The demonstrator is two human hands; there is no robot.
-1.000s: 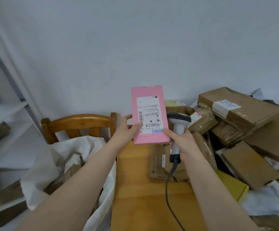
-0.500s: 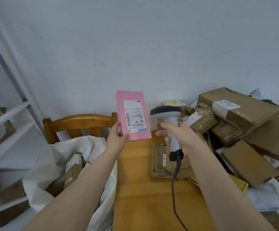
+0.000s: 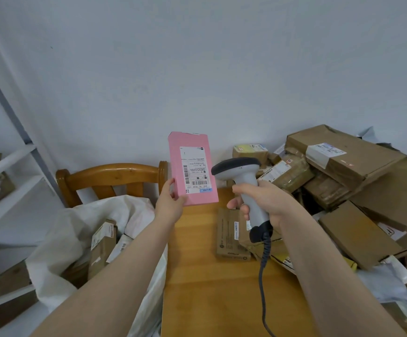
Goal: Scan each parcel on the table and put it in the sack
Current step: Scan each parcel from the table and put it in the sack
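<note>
Table (image 3: 209,295) at 6 o'clock. Sack (image 3: 59,234) at 8, boxes inside. Left hand (image 3: 171,205) pinches pink parcel (image 3: 191,171) by its lower corner, upright, label to camera, mid-frame above table's far edge. Right hand (image 3: 268,203), apart at its 3, grips scanner (image 3: 243,181), head just beside label. Pile (image 3: 343,181) at 3. Chair (image 3: 115,176) behind sack.

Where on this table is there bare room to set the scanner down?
The bare wood of the table runs along its left edge, between the sack and the flat brown box, and widens toward you, left of the scanner cable. The right side is crowded: the parcel heap covers it back to the wall.
</note>
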